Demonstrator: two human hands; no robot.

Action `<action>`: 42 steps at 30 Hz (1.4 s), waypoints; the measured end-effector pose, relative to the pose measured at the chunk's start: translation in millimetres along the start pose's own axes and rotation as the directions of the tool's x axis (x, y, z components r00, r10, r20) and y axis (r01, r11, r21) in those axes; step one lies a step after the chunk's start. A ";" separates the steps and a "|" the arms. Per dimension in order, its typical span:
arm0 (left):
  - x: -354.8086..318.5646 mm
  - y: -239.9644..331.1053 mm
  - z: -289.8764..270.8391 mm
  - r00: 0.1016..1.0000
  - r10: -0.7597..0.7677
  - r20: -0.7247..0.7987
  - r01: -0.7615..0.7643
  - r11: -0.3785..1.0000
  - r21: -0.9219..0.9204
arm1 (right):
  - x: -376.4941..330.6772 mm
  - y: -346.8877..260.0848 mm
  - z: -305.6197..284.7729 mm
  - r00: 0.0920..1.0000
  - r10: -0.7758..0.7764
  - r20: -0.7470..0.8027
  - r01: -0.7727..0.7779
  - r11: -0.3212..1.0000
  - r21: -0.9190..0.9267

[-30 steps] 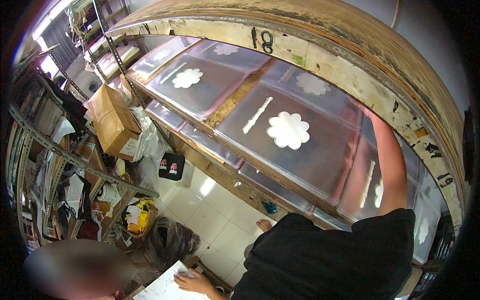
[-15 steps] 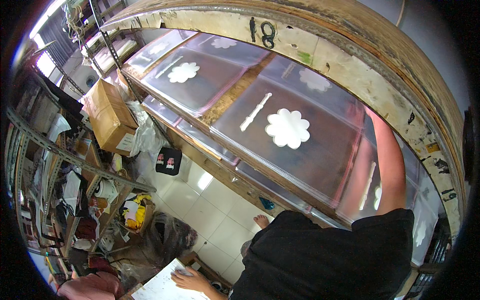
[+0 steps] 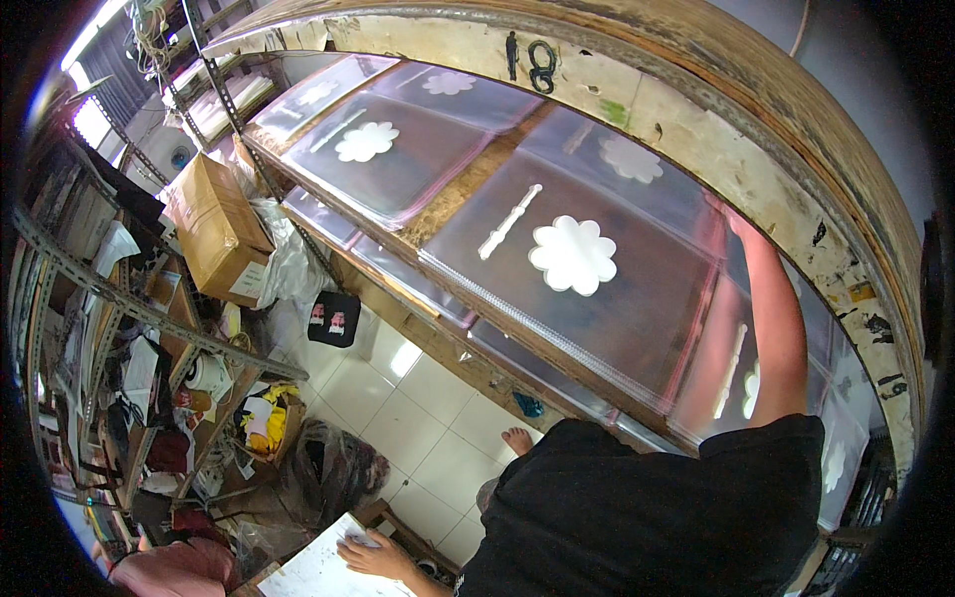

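Observation:
My right arm reaches over stacked clear plastic sheets [image 3: 617, 338], and my right hand [image 3: 736, 221] is at their far, pink-tinted edge. Its fingers are mostly hidden, so their grip does not show. White scalloped flower shapes [image 3: 572, 256] and narrow white bars [image 3: 510, 222] mark the sheets. At the lower left, my left hand [image 3: 373, 555] lies on a white board [image 3: 313, 569] with its fingers stretched out.
A thick wooden shelf edge [image 3: 657, 99] arches over the stacks. Left stand a cardboard box [image 3: 214, 234], metal racks [image 3: 149, 308] full of goods and a black bag-like item [image 3: 333, 320] beside the tiled floor [image 3: 398, 423]. Someone in pink [image 3: 179, 572] is at the lower left.
My right hand stays at the far edge of the sheets, with only a slight shift. My left hand remains on the white board.

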State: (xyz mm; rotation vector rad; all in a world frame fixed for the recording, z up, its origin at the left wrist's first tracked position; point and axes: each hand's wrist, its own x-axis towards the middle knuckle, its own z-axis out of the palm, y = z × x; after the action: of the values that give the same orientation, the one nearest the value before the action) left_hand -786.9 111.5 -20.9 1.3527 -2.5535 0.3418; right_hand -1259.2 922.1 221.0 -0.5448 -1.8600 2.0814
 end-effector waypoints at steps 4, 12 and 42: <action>0.2 1.0 -3.0 1.000 0.004 -0.005 -0.004 1.000 -0.004 | -0.6 -0.5 -0.3 1.000 -0.002 -0.001 0.002 1.000 -0.018; -0.1 1.0 -3.7 0.999 0.016 -0.036 -0.017 0.999 -0.030 | 0.5 -3.7 -1.9 1.000 -0.008 -0.008 0.008 0.998 -0.059; -5.6 7.1 -15.0 0.997 -0.077 -0.003 0.076 0.991 -0.112 | 157.1 -5.0 116.0 0.961 -0.165 0.221 0.265 0.333 -0.905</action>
State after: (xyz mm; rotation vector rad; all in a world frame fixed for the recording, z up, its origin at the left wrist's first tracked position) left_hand -788.3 124.4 -9.1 1.4003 -2.4665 0.1864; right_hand -1452.4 892.8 223.7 -0.3591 -2.8872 0.6435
